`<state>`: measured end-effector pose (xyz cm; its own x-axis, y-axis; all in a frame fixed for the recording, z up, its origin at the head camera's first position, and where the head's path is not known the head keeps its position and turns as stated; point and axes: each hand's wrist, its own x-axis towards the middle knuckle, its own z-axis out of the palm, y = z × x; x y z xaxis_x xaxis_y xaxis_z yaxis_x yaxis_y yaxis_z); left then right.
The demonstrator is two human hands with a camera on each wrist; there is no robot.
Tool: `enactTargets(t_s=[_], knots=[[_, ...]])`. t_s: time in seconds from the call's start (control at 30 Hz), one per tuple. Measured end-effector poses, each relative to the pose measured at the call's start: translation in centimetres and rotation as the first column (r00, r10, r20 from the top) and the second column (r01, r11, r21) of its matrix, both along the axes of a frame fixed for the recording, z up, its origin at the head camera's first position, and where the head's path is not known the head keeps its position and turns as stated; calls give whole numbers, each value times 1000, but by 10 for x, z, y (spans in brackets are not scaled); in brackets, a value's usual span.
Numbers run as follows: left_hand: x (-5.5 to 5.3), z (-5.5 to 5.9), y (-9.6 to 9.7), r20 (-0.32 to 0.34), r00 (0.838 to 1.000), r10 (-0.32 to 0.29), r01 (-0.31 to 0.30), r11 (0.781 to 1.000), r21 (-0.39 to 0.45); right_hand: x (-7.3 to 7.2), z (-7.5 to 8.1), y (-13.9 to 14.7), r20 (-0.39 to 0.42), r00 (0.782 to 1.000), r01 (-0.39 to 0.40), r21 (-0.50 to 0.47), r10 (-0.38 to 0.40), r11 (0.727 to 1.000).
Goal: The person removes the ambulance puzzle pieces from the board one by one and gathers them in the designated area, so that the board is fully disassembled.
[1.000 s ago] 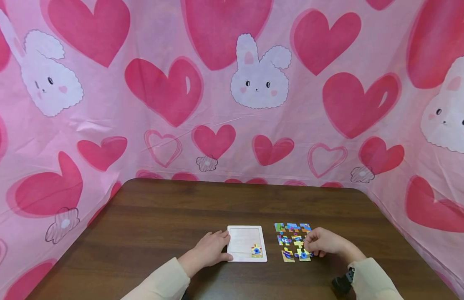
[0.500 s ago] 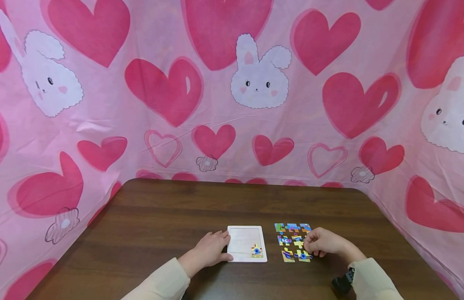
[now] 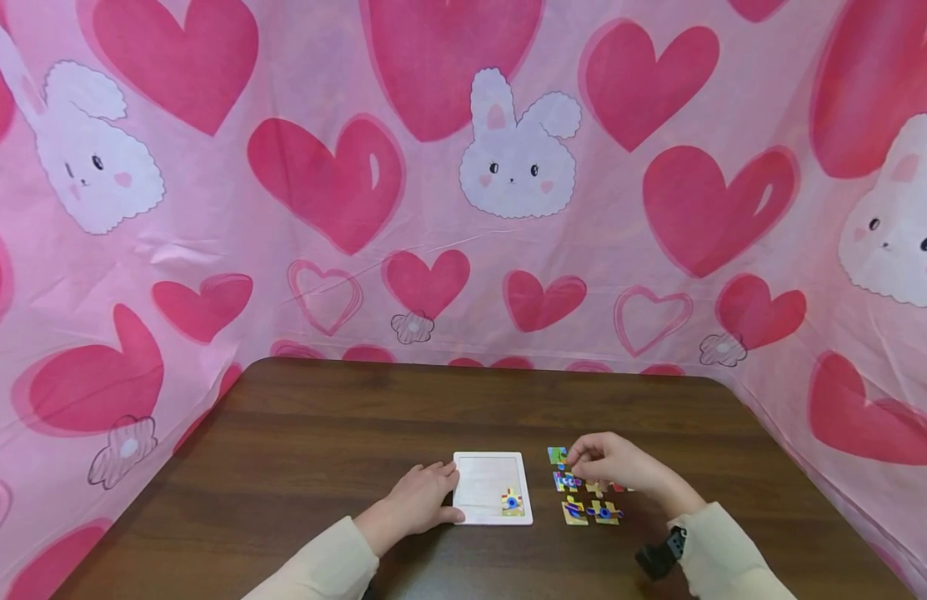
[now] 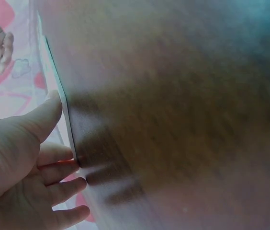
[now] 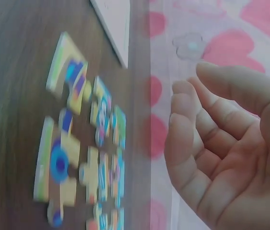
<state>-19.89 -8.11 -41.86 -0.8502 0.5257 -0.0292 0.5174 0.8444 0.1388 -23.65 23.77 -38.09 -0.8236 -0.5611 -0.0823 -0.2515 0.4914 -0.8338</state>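
Observation:
My left hand (image 3: 422,500) rests against the left edge of the white puzzle tray (image 3: 482,460), its fingers mostly straight. One yellow puzzle piece with a blue circle (image 3: 512,502) lies in the tray's lower right corner. To the right, loose puzzle pieces (image 5: 61,165) lie in rough rows on the table. My right hand (image 3: 621,462) hovers over their back rows and hides some of them in the head view. In the right wrist view its fingers bend loosely, the thumb stands apart from the fingertips, and nothing shows between them.
The brown wooden table (image 3: 343,417) spreads around the tray and pieces. A pink cloth (image 3: 433,208) with hearts and rabbits hangs behind and at both sides. A dark device (image 3: 661,557) is strapped to the right wrist.
The right hand has moved left and away from me, from the right-hand pieces to above the back rows. The left hand and the tray stay in place.

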Motion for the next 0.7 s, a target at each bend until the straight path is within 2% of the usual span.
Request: enactTargets(t_s=[0.13,0.43,0.7], knots=[[0,0,0,1,1000,2,-2,1000,-4,-1,0,-15,-23,1000,0,7,1,1000],[0,0,0,12,1000,3,-3,1000,2,-1,-10,-43,9,1000,-29,-38,30,999],[0,0,0,21,1000,8,-8,1000,11,0,-24,-60,41,998,-52,2,52,999]])
